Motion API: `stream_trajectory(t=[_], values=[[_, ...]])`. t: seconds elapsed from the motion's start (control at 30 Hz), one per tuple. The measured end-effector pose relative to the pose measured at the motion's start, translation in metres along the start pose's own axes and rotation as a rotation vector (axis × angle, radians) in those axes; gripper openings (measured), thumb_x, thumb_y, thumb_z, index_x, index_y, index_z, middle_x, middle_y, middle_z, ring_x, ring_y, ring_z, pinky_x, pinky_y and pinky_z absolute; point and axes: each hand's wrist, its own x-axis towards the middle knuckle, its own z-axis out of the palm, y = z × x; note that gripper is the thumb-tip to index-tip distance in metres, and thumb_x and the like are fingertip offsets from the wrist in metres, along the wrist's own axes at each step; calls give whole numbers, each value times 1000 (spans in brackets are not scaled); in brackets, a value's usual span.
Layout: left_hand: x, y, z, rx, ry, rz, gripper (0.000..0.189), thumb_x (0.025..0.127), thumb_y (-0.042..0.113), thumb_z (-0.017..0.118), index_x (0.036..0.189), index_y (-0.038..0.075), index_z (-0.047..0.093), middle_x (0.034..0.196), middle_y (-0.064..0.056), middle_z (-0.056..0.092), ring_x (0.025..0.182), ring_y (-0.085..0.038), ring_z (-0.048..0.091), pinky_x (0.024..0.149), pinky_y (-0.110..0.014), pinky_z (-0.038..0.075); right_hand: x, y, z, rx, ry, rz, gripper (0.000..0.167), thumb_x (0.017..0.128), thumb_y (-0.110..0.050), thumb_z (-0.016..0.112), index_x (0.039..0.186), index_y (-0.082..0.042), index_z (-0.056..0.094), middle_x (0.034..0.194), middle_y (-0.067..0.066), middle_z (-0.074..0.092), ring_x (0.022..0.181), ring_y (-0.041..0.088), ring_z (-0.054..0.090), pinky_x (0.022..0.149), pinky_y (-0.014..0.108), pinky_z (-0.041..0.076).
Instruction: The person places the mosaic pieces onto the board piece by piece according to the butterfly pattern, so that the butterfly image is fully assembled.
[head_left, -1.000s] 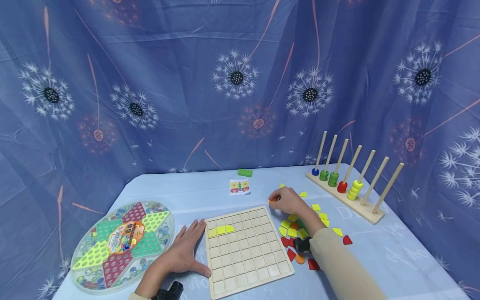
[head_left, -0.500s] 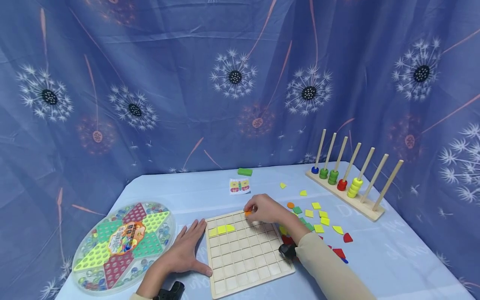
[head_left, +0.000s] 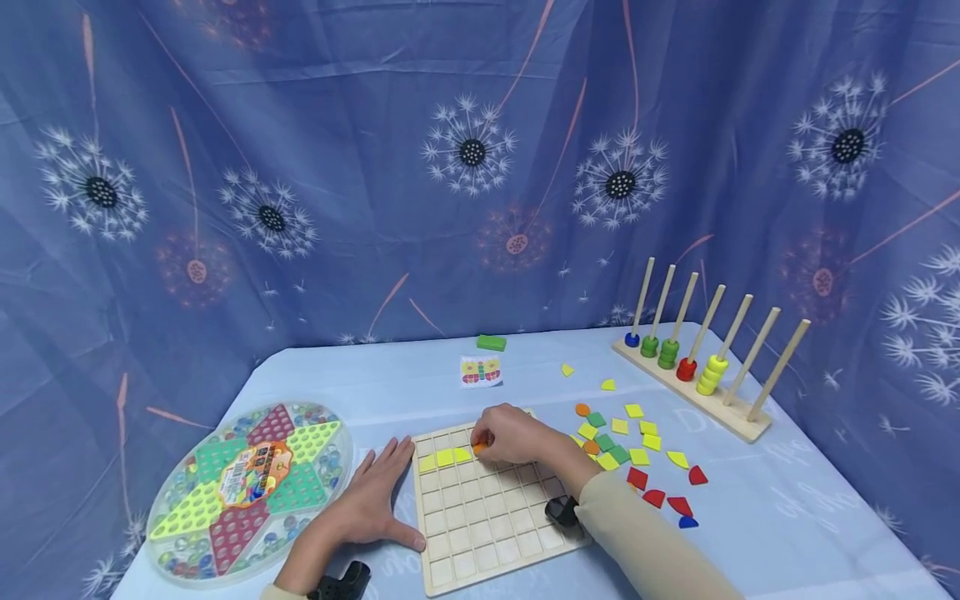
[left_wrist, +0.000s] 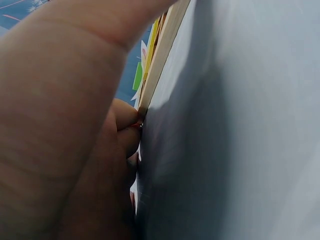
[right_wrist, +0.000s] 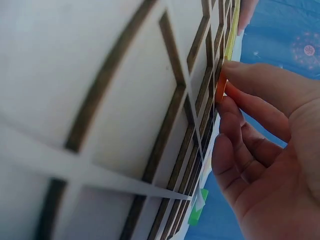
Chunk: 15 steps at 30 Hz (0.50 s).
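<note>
A wooden grid board [head_left: 480,533] lies on the table, with a row of three yellow tiles [head_left: 445,457] set in cells near its far left corner. My left hand [head_left: 371,500] rests along the board's left edge, fingers extended and thumb at the near part of that edge. Over the far part of the grid, my right hand [head_left: 517,435] pinches an orange disc [right_wrist: 220,88] between thumb and fingers. The disc is at a cell just right of the yellow tiles; whether it is fully seated cannot be seen.
Loose yellow, green, orange, red and blue pieces [head_left: 639,457] are scattered right of the board. Beyond it lie a butterfly pattern card [head_left: 481,372] and a green block [head_left: 491,342]. A peg stand with rings [head_left: 705,396] is at right, a round marble game board [head_left: 251,492] at left.
My right hand has carried the orange disc leftward from the loose pieces onto the grid, beside the yellow tiles. The left hand stays at the board's edge.
</note>
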Motion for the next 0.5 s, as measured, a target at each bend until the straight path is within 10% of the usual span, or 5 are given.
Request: stream_trajectory(t=[0.5], values=[[-1, 0, 2, 7, 19, 1, 147, 39, 83, 73, 154, 7, 20, 158, -8, 19, 145, -27, 6, 115, -51, 2, -1, 1, -2, -18, -13, 15, 19, 82, -20, 78, 100, -18, 74, 88, -14, 63, 80, 1, 55, 72, 22, 49]])
